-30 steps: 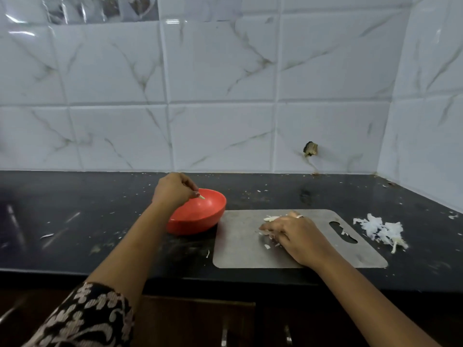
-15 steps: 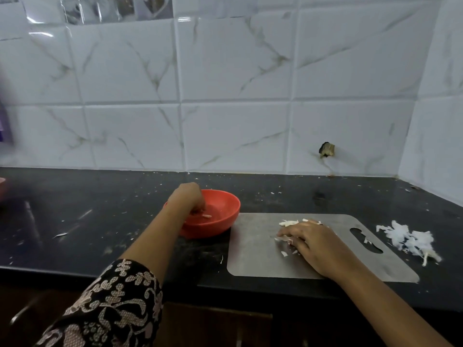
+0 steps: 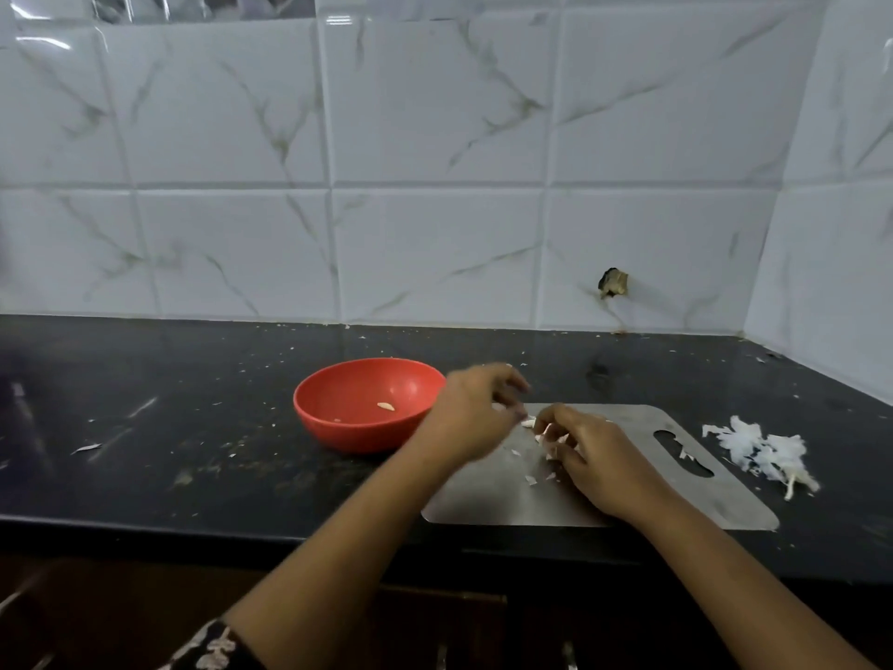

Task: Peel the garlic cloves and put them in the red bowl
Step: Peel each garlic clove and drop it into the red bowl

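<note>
The black countertop (image 3: 193, 427) runs wide under a white tiled wall (image 3: 435, 137), with open, crumb-flecked room to the left of everything. A steel cutting board (image 3: 483, 495) lies at its front edge, the handle slot towards the right. The red bowl (image 3: 348, 432) stands just beside the board's left end, and one peeled clove (image 3: 385, 406) lies on its floor.

The left hand (image 3: 476, 413) hovers over the board's far left corner, close by the bowl's rim. It is blurred, with fingers loosely curled, and I cannot tell whether it holds anything. The right hand (image 3: 594, 456) rests on the board, its fingers bent in and pinching a garlic clove (image 3: 551, 440) with white skin showing. The two hands nearly meet.

A heap of garlic skins (image 3: 758, 449) sits on the counter just off the board's right end. Small flakes (image 3: 530, 480) dot the steel.
</note>
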`<move>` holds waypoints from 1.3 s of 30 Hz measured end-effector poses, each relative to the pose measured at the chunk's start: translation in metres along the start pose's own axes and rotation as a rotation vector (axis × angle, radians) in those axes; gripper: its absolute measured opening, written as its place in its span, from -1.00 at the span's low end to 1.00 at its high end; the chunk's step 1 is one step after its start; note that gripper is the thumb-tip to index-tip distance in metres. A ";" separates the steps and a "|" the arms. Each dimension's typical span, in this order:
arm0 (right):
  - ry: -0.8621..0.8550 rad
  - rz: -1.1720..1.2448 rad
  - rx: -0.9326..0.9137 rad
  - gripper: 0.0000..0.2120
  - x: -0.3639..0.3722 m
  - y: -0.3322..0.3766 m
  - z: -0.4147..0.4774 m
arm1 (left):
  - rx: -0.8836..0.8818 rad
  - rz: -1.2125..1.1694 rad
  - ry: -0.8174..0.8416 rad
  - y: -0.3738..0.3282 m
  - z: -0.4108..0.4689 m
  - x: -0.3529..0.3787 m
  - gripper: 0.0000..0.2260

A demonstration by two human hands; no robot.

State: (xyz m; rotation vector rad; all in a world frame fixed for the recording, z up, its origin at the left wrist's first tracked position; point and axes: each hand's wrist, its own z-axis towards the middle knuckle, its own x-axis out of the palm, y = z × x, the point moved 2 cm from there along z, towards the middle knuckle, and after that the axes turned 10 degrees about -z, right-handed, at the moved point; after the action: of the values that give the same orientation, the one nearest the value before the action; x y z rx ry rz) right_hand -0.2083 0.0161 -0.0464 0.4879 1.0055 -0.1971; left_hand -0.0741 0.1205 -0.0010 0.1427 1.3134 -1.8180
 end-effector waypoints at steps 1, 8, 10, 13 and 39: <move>-0.041 0.038 0.014 -0.67 -0.001 -0.002 -0.001 | -0.005 0.013 0.035 0.005 -0.002 0.013 -0.83; -0.294 0.285 0.070 -0.84 -0.012 0.003 -0.004 | 0.046 -0.126 0.046 0.011 -0.012 0.040 -0.89; -0.282 0.383 0.064 -0.82 -0.014 0.007 -0.005 | 0.062 -0.169 -0.010 0.009 -0.014 0.036 -0.89; -0.276 0.485 0.080 -0.84 -0.014 0.009 -0.006 | 0.063 -0.286 -0.113 0.006 -0.018 0.031 -0.91; -0.211 0.658 0.118 -0.84 -0.017 0.012 -0.011 | -0.146 -0.769 -0.077 0.009 -0.020 0.030 -0.90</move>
State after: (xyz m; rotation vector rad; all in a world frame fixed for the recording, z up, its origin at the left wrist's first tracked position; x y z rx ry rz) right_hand -0.2211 0.0310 -0.0328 0.8598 0.5890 0.2785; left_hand -0.0941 0.1189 -0.0324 -0.5823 1.5621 -2.3001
